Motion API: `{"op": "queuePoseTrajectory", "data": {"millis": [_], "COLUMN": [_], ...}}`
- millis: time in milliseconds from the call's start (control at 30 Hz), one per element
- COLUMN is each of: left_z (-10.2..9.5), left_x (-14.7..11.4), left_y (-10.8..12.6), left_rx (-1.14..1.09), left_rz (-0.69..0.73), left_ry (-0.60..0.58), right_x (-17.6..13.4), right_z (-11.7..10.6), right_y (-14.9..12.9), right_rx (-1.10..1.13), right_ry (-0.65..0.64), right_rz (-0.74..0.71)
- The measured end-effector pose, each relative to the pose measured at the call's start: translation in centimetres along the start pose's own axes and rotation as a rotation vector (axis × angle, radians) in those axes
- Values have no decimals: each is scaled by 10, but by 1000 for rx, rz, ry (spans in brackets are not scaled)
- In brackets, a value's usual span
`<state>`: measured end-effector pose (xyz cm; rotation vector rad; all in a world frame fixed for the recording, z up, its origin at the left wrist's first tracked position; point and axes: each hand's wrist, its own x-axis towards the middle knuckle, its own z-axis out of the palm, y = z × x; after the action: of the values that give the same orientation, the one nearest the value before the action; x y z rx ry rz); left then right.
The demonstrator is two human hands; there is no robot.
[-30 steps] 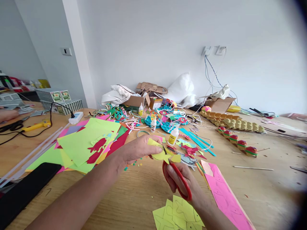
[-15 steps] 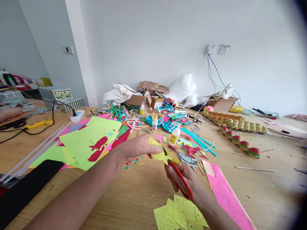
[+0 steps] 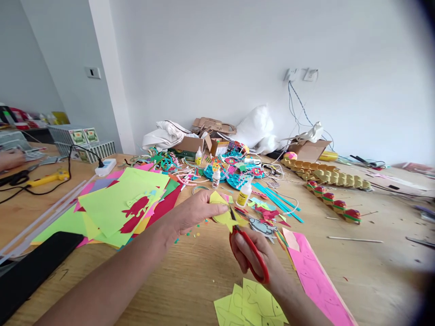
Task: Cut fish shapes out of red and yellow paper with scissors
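Observation:
My left hand [image 3: 200, 209] pinches a piece of yellow paper [image 3: 224, 218] partly cut to a fish shape, its pointed tail toward the right. In my right hand [image 3: 260, 253] are red-handled scissors [image 3: 254, 256], fingers through the loops, with the dark blades against the paper's right edge. A narrow yellow offcut sticks out beyond the blades. Below my right hand lie several yellow paper pieces [image 3: 251, 303] with fish outlines drawn on them. A grey paper fish [image 3: 261, 226] rests just past the scissors.
Stacked coloured sheets [image 3: 118, 199] and a black phone-like slab [image 3: 37, 276] lie left. A glue bottle [image 3: 244, 194] stands ahead, before piled craft pieces. Pink paper strip [image 3: 319, 276], thin stick [image 3: 355, 239] and egg-carton caterpillar [image 3: 335, 201] lie right. Another person's hand [image 3: 12, 159] is far left.
The view has shifted slightly, so the table things sit a little further left. Both hands keep their hold, and the scissors stay at the paper's right edge.

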<state>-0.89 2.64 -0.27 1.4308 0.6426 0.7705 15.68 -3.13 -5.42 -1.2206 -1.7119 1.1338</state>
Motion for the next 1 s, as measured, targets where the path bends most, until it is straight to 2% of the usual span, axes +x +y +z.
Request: {"op": "queuePoseTrajectory", "data": {"millis": [67, 200, 633, 1000], "left_z": [2, 3, 2, -3], "left_x": [-1, -2, -3, -4], "left_y": [-1, 0, 7, 5], "left_rx": [-7, 24, 238, 169], "left_rz": [13, 32, 18, -35], "left_ry": [19, -17, -13, -34], "right_x": [0, -1, -2, -2], "right_z": [0, 1, 0, 3], "right_y": [1, -1, -3, 3], "right_rx": [2, -1, -44, -28], "right_ry": [-4, -5, -2, 2], "right_rz": [-5, -6, 34, 67]}}
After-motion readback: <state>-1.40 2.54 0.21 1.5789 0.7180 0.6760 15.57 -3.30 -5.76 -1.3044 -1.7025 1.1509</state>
